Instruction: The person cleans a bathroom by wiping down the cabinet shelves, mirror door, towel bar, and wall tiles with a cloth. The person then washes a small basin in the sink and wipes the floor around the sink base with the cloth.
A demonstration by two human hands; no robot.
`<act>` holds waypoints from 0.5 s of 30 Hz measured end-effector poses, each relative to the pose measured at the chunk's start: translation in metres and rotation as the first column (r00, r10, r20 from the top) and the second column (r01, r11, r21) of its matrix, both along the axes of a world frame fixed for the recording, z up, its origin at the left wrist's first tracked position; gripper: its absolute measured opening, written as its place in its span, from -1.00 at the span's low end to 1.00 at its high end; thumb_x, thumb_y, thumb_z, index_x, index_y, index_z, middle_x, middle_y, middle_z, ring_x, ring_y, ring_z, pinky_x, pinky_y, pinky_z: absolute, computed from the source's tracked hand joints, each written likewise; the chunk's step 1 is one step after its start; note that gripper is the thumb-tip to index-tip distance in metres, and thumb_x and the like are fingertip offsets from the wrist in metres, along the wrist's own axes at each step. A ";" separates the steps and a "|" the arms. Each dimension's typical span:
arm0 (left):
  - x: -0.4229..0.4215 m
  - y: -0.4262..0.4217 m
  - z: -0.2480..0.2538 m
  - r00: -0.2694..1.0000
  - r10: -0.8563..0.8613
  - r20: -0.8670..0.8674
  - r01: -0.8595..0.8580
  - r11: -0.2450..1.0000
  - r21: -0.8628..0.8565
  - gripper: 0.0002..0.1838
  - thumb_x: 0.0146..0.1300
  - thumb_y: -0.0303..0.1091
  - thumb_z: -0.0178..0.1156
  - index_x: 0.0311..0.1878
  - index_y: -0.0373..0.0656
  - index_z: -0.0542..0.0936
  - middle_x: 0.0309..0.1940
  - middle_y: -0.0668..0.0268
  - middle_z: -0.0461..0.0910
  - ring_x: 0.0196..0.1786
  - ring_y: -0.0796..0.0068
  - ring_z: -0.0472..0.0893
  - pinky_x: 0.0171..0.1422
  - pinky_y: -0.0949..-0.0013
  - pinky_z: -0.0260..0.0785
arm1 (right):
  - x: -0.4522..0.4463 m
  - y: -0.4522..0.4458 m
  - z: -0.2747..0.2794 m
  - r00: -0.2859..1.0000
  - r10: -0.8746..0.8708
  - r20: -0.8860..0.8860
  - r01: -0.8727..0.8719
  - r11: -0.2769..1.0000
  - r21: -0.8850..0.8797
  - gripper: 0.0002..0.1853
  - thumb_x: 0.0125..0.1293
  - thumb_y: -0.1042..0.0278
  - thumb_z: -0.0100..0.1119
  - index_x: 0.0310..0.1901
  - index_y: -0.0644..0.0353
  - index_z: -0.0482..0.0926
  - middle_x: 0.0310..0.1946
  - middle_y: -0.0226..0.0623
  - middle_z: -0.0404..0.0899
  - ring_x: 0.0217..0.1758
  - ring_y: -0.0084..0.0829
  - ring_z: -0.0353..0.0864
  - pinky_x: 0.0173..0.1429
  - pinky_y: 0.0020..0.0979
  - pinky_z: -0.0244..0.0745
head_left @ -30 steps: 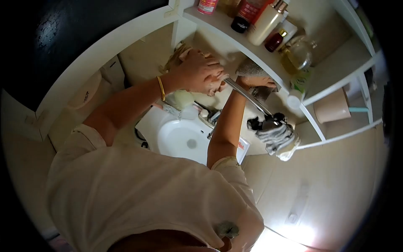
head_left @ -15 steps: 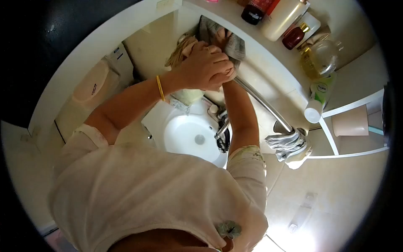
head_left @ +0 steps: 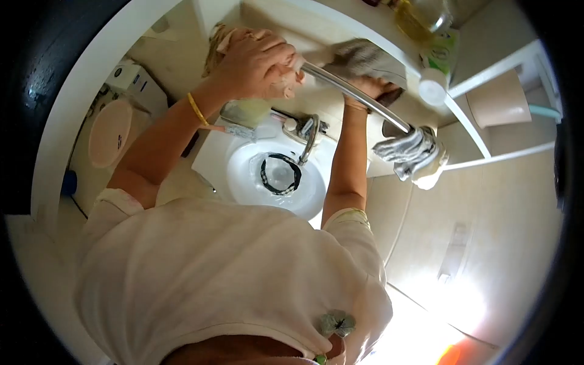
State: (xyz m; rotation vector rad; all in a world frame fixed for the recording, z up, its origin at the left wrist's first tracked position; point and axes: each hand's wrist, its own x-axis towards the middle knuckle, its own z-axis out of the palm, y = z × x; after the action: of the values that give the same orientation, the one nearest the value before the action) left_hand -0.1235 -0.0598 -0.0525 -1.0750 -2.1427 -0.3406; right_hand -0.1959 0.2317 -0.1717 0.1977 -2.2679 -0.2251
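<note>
Both hands up at the rail, cloth bunched in one and brushed by the other

Taking the basin (head_left: 234,182) as the clock's centre, I see the left hand (head_left: 255,64) at twelve, its fingers curled tightly over the pink cloth (head_left: 285,85) at the end of the rail (head_left: 333,82). That closed hold seems meant to keep the soft folds together; whether it clasps metal too, I cannot tell. A tan cloth (head_left: 214,53) hangs just beside that hand. The right hand (head_left: 372,90) reaches past the rail between one and two, its fingers against the grey cloth (head_left: 365,58). The grey cloth is blurred, and I cannot tell if those fingers pinch it or merely press

Near three, the striped cloth (head_left: 406,149) droops at the rail's far end, gathered so that the bar seems to bear it. The tap (head_left: 312,141) stands at one, its spout bending over the bowl as if to keep its flow inside. Below, a dark band (head_left: 264,176) lies in an open loop around the drain, where the sloping sides probably settle it
</note>
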 end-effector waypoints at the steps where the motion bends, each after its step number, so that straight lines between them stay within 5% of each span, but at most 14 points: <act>1: -0.003 0.000 -0.002 0.999 -0.005 -0.044 0.006 1.000 0.019 -0.51 -0.08 0.09 0.29 -0.13 0.01 0.51 -0.23 0.40 0.48 -0.08 0.30 0.46 -0.01 0.17 0.12 | 0.003 0.014 -0.003 0.999 -0.037 -0.023 0.036 0.998 -0.055 -0.39 0.29 -0.17 -0.06 0.24 0.06 0.32 0.24 -0.25 0.31 0.30 -0.17 0.23 0.35 -0.14 0.14; 5: -0.004 0.002 -0.002 0.998 0.030 -0.057 -0.032 0.999 -0.025 -0.60 -0.02 -0.10 0.27 -0.10 -0.02 0.52 -0.21 0.39 0.50 -0.04 0.30 0.47 0.01 0.15 0.14 | 0.019 0.047 -0.023 0.987 -0.149 -0.067 0.118 0.934 -0.338 -0.40 0.29 -0.18 -0.06 0.22 0.07 0.34 0.21 -0.25 0.32 0.27 -0.18 0.26 0.32 -0.16 0.17; 9: -0.006 0.003 -0.002 1.000 0.006 -0.028 -0.006 1.000 -0.009 -0.66 -0.02 -0.32 0.18 -0.09 -0.02 0.53 -0.22 0.36 0.51 -0.05 0.31 0.48 0.02 0.14 0.16 | 0.034 0.055 -0.048 0.982 -0.174 -0.076 0.078 0.734 -0.675 -0.40 0.29 -0.19 -0.06 0.20 0.08 0.35 0.18 -0.25 0.34 0.24 -0.20 0.28 0.29 -0.17 0.20; 15: 0.001 0.007 0.002 0.999 0.017 -0.037 -0.018 1.000 -0.014 -0.70 -0.01 -0.41 0.13 -0.12 -0.07 0.54 -0.20 0.34 0.52 -0.07 0.29 0.47 0.04 0.16 0.15 | 0.059 0.021 -0.090 0.990 0.026 -0.138 -0.139 0.033 -0.990 -0.41 0.29 -0.20 -0.07 0.17 0.09 0.37 0.14 -0.26 0.37 0.19 -0.21 0.32 0.24 -0.18 0.24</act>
State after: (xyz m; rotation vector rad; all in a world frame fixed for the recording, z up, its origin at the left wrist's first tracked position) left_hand -0.1229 -0.0533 -0.0502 -1.0623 -2.1236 -0.2950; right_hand -0.1366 0.2530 -0.2620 -0.4634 -1.7458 1.4761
